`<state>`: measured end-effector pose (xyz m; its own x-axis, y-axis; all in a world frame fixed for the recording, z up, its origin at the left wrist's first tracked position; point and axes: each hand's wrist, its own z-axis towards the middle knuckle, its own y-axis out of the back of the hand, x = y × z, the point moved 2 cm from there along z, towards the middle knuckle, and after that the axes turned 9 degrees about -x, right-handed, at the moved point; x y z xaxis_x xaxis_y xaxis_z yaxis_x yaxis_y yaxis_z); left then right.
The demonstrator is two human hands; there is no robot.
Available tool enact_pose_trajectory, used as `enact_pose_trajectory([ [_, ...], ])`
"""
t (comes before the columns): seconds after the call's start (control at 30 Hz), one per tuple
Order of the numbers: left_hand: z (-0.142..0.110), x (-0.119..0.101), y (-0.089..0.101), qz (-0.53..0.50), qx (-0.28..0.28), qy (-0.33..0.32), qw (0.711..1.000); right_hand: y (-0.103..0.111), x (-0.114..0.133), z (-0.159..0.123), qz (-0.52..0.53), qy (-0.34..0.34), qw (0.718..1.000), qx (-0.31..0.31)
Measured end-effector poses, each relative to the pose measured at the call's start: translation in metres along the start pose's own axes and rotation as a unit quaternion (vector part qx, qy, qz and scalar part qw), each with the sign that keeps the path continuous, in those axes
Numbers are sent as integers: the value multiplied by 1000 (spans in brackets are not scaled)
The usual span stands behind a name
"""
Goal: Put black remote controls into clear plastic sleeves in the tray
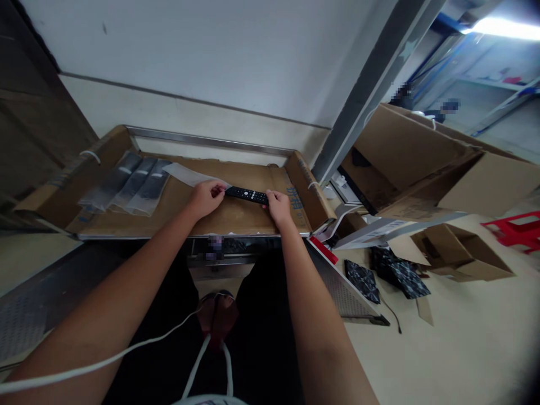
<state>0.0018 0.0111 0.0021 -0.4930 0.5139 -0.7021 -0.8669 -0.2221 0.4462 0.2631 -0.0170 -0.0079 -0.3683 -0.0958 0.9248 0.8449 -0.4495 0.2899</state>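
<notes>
A black remote control (pixel 247 194) with pale buttons lies lengthwise between my two hands, above the cardboard-lined surface. My right hand (pixel 278 207) grips its right end between thumb and fingers. At the other end, my left hand (pixel 206 198) pinches a clear plastic sleeve (pixel 185 174) by its mouth, around the remote's left tip. Most of the sleeve stretches out flat to the left, past my left hand. Several remotes in plastic sleeves (pixel 137 183) rest side by side on the left part of the cardboard (pixel 181 216).
Cardboard walls (pixel 310 191) rise at both ends of the surface, with a metal rail (pixel 211 140) behind. To the right stand a large open carton (pixel 417 163), a smaller carton (pixel 464 253) on the floor and a red plastic stool (pixel 514 230). A white cable (pixel 139 344) crosses my left forearm.
</notes>
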Motion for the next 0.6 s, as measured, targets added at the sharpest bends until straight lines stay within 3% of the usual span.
enact_pose_trajectory([
  [0.13, 1, -4, 1, 18, -10, -1, 1000, -2, 6, -6, -34, 26, 999, 8],
  [0.4, 0, -1, 0, 16, -16, 0, 1000, -10, 23, -20, -2, 87, 990, 110],
  [0.6, 0, -2, -1, -14, -6, -8, 1000, -38, 25, -24, -7, 52, 995, 85],
])
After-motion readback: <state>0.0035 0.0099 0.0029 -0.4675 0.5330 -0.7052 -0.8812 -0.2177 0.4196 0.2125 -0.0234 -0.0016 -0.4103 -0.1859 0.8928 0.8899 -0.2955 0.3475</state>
